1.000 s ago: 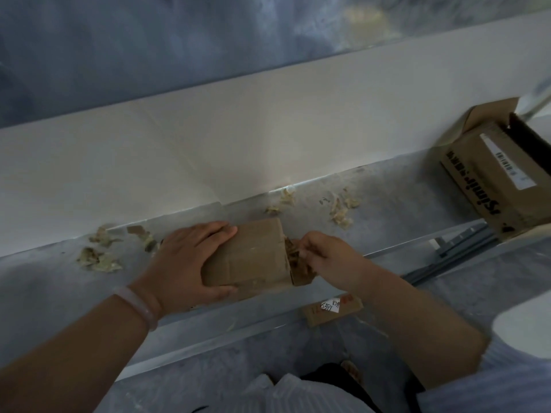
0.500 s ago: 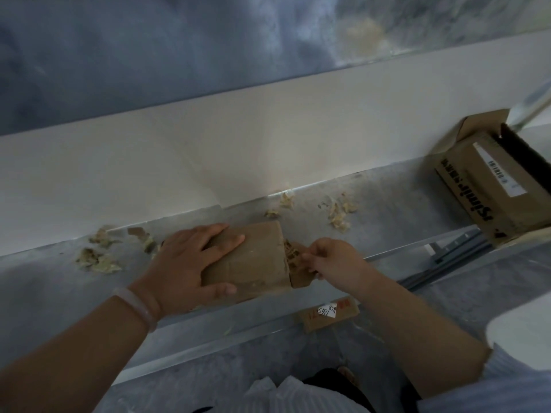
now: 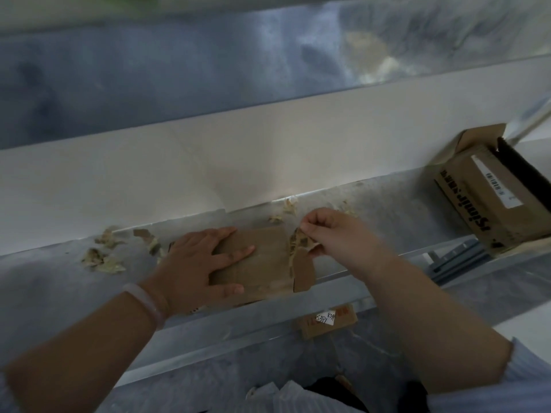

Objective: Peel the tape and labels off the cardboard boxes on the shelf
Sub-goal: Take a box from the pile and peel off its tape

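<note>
The left hand (image 3: 196,263) presses flat, fingers straight, on the small cardboard box (image 3: 262,257); the right hand (image 3: 337,234), at the box's right end, pinches a torn tape strip (image 3: 298,241). The box lies along the grey shelf's (image 3: 387,210) front edge, scraps (image 3: 104,257) to its left, a larger carton (image 3: 492,198) well to its right.

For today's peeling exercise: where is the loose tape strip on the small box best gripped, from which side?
Pinch the tape strip by its lifted end at the small box's right edge, coming from the right: that end stands clear, and the left hand covers the left half.
</note>
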Action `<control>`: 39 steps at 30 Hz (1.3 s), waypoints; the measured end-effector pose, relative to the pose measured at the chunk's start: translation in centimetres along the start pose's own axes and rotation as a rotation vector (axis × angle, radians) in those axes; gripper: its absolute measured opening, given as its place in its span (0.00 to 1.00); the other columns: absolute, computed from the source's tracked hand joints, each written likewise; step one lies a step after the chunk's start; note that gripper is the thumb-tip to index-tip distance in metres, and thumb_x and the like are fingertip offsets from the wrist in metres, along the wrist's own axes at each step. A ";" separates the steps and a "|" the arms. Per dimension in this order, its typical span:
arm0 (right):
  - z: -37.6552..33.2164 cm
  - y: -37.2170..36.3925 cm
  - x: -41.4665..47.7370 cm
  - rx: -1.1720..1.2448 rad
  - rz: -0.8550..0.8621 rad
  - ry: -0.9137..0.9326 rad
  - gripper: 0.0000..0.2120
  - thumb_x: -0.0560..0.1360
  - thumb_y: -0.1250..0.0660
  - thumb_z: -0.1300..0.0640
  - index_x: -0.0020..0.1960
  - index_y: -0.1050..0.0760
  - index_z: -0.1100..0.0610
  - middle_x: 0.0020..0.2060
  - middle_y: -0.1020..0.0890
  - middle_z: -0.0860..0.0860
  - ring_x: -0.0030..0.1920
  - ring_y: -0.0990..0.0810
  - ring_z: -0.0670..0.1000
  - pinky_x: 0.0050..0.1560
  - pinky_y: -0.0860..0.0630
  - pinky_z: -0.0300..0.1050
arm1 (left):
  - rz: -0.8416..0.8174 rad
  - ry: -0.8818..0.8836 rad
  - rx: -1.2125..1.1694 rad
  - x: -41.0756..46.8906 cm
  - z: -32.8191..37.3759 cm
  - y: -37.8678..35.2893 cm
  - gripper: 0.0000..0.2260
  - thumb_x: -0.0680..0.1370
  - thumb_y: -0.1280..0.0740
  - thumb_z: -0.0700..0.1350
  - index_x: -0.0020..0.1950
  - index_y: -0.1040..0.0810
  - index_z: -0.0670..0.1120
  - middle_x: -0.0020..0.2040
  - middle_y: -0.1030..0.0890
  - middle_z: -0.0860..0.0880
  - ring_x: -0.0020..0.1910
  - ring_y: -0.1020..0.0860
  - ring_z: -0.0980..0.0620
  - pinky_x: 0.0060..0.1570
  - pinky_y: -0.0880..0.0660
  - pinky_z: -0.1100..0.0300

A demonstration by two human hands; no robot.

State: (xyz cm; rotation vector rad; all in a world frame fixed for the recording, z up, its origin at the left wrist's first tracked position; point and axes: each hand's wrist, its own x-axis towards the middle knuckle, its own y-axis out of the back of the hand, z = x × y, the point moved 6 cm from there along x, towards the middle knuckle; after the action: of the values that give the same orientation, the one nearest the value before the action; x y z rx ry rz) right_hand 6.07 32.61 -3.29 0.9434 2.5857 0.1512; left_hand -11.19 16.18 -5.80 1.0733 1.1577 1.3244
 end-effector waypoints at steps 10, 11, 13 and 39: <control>-2.8 -3.2 0.4 -0.415 -0.027 0.189 0.05 0.78 0.35 0.54 0.43 0.23 0.50 0.36 0.19 0.49 0.38 0.21 0.46 0.40 0.27 0.39 | -0.200 0.090 -0.030 -0.1 0.1 -0.5 0.32 0.62 0.68 0.80 0.66 0.59 0.77 0.79 0.56 0.53 0.77 0.57 0.52 0.71 0.67 0.53; -3.1 -3.6 0.5 -0.449 -0.037 0.211 0.05 0.78 0.35 0.53 0.43 0.24 0.51 0.37 0.19 0.49 0.39 0.22 0.46 0.41 0.28 0.39 | -0.221 0.100 -0.032 0.0 0.2 -0.5 0.34 0.60 0.69 0.81 0.66 0.60 0.76 0.79 0.57 0.53 0.77 0.59 0.53 0.70 0.68 0.53; -3.1 -4.1 0.5 -0.448 -0.049 0.228 0.05 0.78 0.34 0.52 0.43 0.23 0.50 0.39 0.19 0.49 0.42 0.21 0.48 0.42 0.28 0.40 | -0.260 0.116 -0.043 0.1 0.2 -0.6 0.34 0.59 0.69 0.81 0.64 0.61 0.77 0.79 0.59 0.54 0.77 0.61 0.53 0.71 0.67 0.52; 2.6 -4.9 -0.3 -0.649 -0.122 0.442 0.39 0.69 0.33 0.34 0.75 0.36 0.47 0.73 0.38 0.38 0.73 0.41 0.40 0.73 0.48 0.33 | 0.492 0.909 -0.879 -2.4 0.5 1.5 0.11 0.75 0.32 0.45 0.35 0.29 0.49 0.31 0.27 0.51 0.33 0.28 0.53 0.31 0.36 0.63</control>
State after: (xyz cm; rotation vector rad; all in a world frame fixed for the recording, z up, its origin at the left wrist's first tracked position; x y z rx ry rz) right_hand 4.38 28.57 -6.70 0.5440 2.6592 1.1961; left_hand -10.77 13.81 -4.26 0.0445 0.7222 2.5263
